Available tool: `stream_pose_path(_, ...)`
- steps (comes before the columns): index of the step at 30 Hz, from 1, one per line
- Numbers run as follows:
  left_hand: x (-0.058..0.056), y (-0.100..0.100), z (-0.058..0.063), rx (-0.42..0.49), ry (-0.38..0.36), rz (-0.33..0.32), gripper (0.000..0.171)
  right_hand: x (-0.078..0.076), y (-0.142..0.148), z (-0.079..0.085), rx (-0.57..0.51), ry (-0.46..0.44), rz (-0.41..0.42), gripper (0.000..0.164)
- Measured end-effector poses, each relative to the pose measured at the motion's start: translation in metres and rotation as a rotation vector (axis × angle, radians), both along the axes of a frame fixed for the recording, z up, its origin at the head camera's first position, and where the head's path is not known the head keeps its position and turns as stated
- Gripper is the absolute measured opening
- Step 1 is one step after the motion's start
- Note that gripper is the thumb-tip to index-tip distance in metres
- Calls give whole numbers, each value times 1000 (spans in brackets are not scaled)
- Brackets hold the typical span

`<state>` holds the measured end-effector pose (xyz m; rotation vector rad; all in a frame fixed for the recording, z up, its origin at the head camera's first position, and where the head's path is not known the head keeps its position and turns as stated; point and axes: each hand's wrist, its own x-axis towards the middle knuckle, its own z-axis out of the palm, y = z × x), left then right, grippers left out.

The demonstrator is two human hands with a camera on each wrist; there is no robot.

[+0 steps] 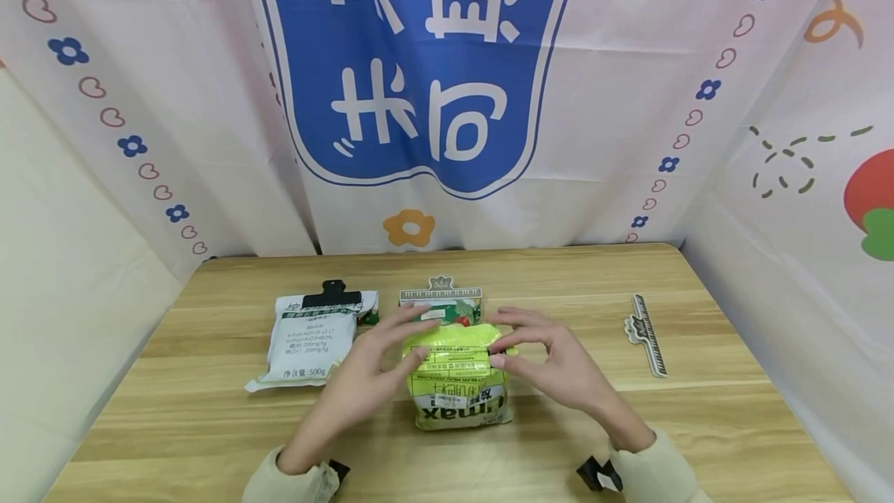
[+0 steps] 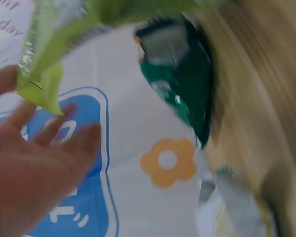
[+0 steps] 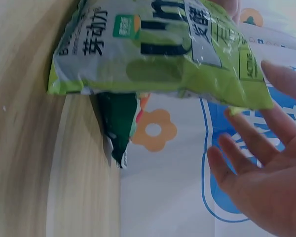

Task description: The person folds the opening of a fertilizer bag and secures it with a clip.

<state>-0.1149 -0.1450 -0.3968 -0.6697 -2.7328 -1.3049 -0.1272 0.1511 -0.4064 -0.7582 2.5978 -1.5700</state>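
Observation:
A plump yellow-green bag (image 1: 461,414) with printed lettering stands on the table between the two hands, its top folded down toward the near side. At its upper left is the left hand (image 1: 373,367), fingers spread and thumb close to the bag's edge. On the other side the right hand (image 1: 552,352) has its thumb and fingers about the top right corner. In the right wrist view the fingers (image 3: 259,148) look extended and apart beside the bag. The left wrist view is blurred, but loosely spread fingers (image 2: 79,143) show beside the bag's corner (image 2: 42,91).
Behind the bag lies a dark green packet (image 1: 461,313) with a silver ruler-like clip (image 1: 441,292). To the left is a white bag (image 1: 310,344) with a black clip (image 1: 331,296). A similar silver clip (image 1: 648,336) lies at the right. A printed curtain (image 1: 615,99) hangs behind the table.

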Motion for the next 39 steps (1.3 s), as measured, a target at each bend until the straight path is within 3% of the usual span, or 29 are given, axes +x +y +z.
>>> stream_pose_path(2, 0, -1, -1, -33, 81, -49, 36, -2, 2, 0, 6, 11, 29, 14)
stream_pose_path(10, -1, -4, -1, -152, 235, -127, 33, -6, 9, -1, 63, 59, 101, 42)
stream_pose_path(16, -4, -3, -5, -153, 396, -230, 35, -7, 8, -3, 152, 126, 148, 60)
stream_pose_path(21, -3, -1, -8, -115, 349, -281, 32, -7, 6, -6, 176, 147, 129, 56)
stream_pose_path(25, -2, 2, -11, -113, 267, -300, 42, -6, 4, -7, 175, 153, 105, 50)
stream_pose_path(29, -2, 3, -13, -114, 231, -311, 43, -6, 2, -8, 162, 151, 107, 43)
stream_pose_path(33, -2, 3, -14, -119, 274, -315, 36, -6, 2, -9, 141, 106, 119, 39)
stream_pose_path(39, -3, 1, -14, -88, 352, -309, 30, -6, 4, -10, 68, -33, 99, 33)
